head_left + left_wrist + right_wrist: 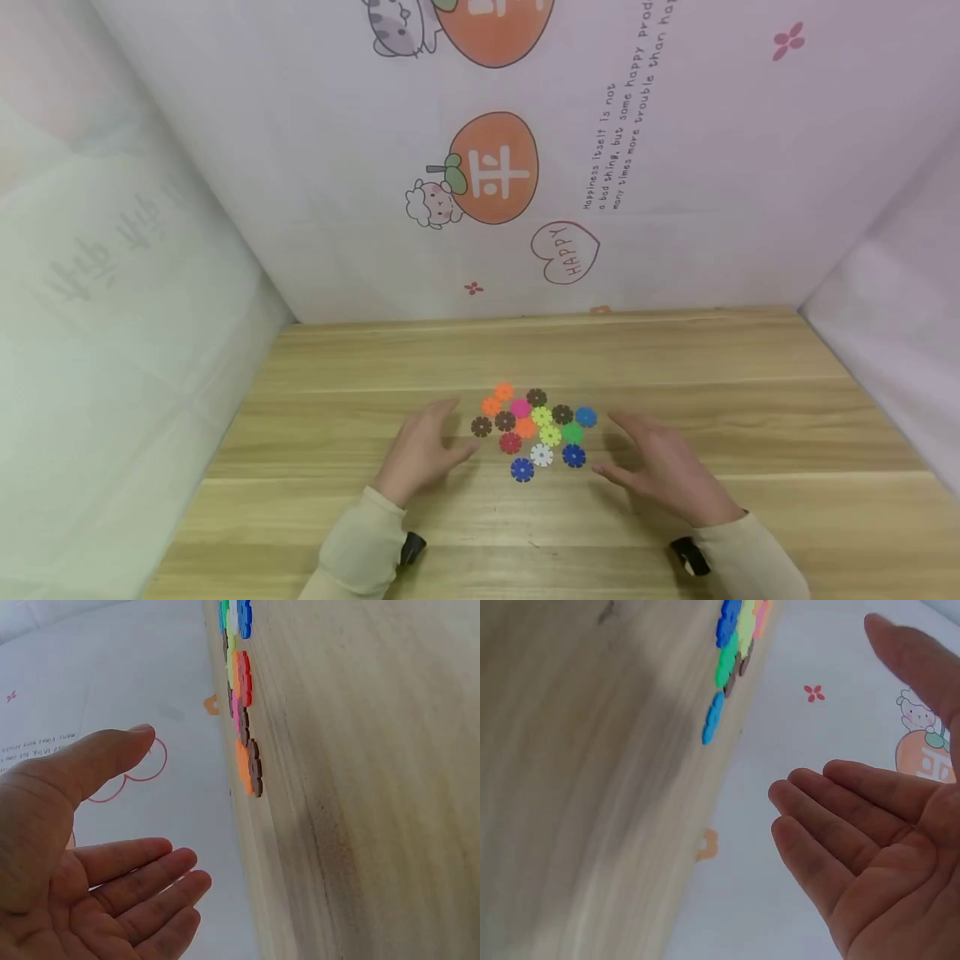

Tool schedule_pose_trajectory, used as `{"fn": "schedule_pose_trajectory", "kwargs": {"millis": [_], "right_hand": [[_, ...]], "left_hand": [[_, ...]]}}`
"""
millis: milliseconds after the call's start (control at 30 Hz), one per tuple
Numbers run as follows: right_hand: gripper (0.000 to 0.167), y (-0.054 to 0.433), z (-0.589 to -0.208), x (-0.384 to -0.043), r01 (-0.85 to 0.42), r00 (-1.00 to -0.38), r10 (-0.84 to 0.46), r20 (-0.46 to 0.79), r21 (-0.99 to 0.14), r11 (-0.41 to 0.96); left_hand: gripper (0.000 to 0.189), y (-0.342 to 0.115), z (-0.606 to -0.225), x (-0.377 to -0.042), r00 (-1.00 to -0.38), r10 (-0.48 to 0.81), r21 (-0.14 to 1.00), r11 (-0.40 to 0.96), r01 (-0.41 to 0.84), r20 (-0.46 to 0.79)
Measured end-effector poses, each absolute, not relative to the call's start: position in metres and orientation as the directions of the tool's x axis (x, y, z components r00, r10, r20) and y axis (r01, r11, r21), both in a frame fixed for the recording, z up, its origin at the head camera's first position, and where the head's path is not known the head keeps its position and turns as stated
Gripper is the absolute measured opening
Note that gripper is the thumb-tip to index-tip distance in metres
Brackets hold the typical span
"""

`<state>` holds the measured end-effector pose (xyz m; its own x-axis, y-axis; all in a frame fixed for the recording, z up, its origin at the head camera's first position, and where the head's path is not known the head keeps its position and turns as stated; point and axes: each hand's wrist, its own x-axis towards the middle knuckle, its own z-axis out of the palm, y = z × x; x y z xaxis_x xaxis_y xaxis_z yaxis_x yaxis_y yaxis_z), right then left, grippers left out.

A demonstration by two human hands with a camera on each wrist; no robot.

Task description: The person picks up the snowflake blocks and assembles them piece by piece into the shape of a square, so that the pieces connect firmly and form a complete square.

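Observation:
Several flat notched plastic discs, shaped like snowflakes, lie in a loose cluster at the middle of the table. Among them are a white disc (pixel 542 455), a red disc (pixel 510 442), a pink disc (pixel 521 408), a green disc (pixel 572 433) and a dark blue disc (pixel 574 456). My left hand (pixel 423 450) is held just left of the cluster, nearest a brown disc (pixel 482 427), fingers extended and thumb apart. On the other side my right hand (pixel 667 467) faces it, close to a light blue disc (pixel 586 417). Both palms hold nothing.
The wooden table (pixel 337 517) ends at a white printed cloth wall (pixel 337 208) behind the discs. Similar cloth hangs at the left (pixel 90 350) and right sides. A dark strap piece (pixel 412 548) shows at the left wrist, and another (pixel 690 557) at the right.

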<state>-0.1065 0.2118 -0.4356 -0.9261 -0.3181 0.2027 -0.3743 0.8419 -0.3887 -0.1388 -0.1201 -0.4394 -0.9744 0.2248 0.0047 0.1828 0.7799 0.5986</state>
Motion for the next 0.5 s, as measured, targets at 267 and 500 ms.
{"fn": "schedule_pose_trajectory", "kwargs": {"millis": [267, 500], "right_hand": [[0.068, 0.207, -0.440, -0.108, -0.312, -0.950, -0.279, 0.139, -0.454, 0.834], [0.060, 0.203, -0.446, -0.112, -0.264, -0.961, -0.266, 0.074, -0.523, 0.810]], "left_hand": [[0.072, -0.121, -0.446, -0.145, -0.973, 0.230, 0.636, 0.755, 0.160, -0.028], [0.062, -0.118, -0.451, -0.152, -0.969, 0.240, 0.648, 0.747, 0.144, -0.060]]}}
